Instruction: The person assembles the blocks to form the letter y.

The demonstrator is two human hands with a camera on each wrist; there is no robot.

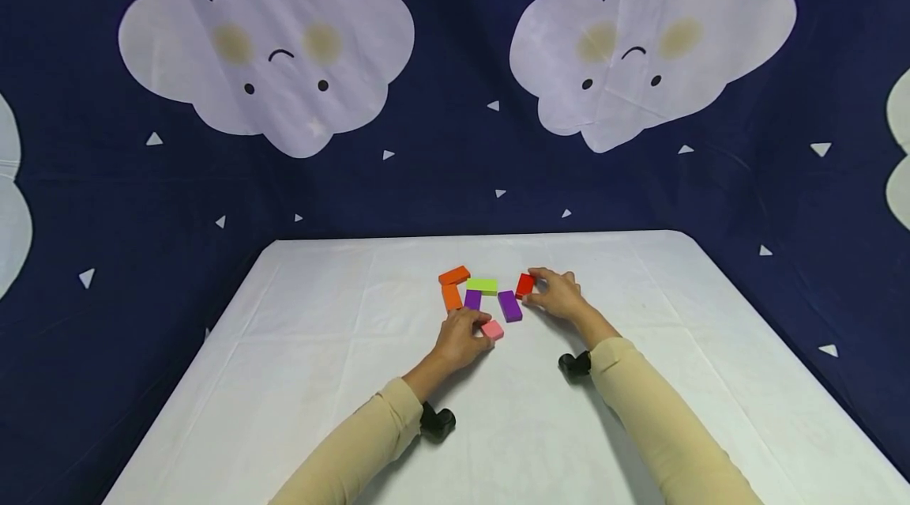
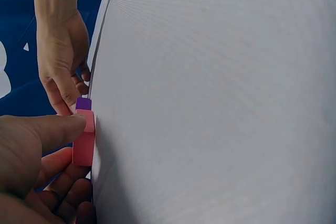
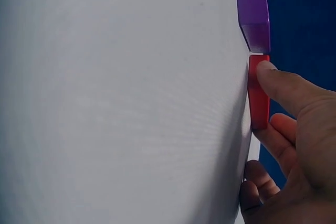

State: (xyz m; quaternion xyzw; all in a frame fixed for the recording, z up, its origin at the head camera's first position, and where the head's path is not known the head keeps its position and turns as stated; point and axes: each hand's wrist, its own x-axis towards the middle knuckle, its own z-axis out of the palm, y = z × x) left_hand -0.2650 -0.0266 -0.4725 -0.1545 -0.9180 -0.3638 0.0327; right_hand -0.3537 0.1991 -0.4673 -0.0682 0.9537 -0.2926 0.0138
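Between the thumb and fingers of my left hand (image 1: 460, 341) is a pink block (image 1: 493, 329), low on the white table; the left wrist view shows the thumb on the pink block (image 2: 84, 142). My right hand (image 1: 559, 295) pinches a red block (image 1: 524, 285) farther back and to the right. In the right wrist view the thumb lies on the red block (image 3: 258, 93), close to a purple block (image 3: 253, 11). A second purple block (image 1: 472, 299) is partly hidden behind my left hand, beside an orange block (image 1: 451, 297).
A lime green block (image 1: 482, 285) lies behind the purple ones, with another orange block (image 1: 454, 275) to its left. The white table (image 1: 284, 378) ends at a dark blue cloth (image 1: 441, 197) printed with clouds. Black wrist devices (image 1: 437, 423) hang under both sleeves.
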